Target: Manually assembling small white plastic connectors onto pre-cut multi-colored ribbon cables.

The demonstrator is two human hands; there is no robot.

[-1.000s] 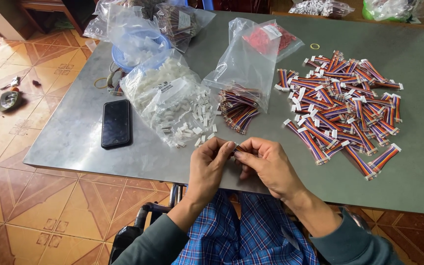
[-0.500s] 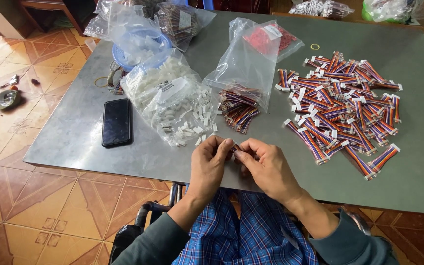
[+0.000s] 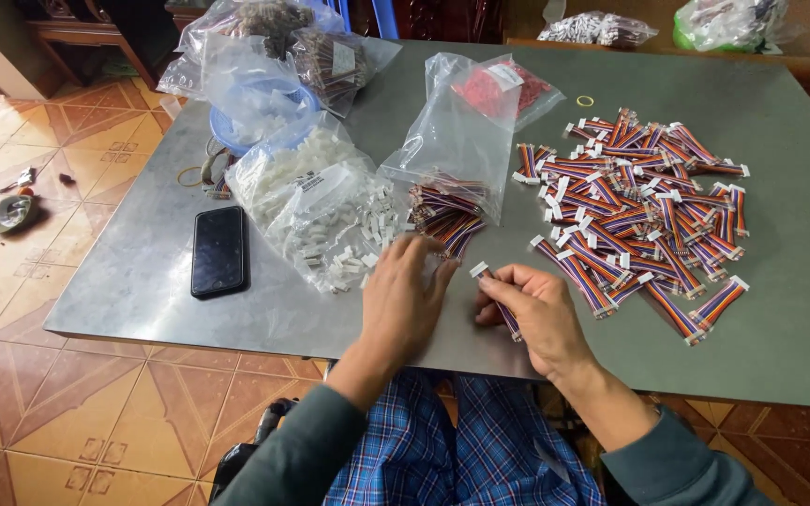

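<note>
Pinching a striped ribbon cable between its fingers, the right hand sits mid-frame while the left hand, fingers apart, reaches toward the white connectors.

A grey table is filling most of the view, its flat top catching soft, even daylight. Beneath and to the left, a tiled floor is showing orange-brown squares with pale diamond patterns — glossy and a little worn. Dark wooden furniture is standing at the upper left — its carved legs resting on the tiles.
</note>
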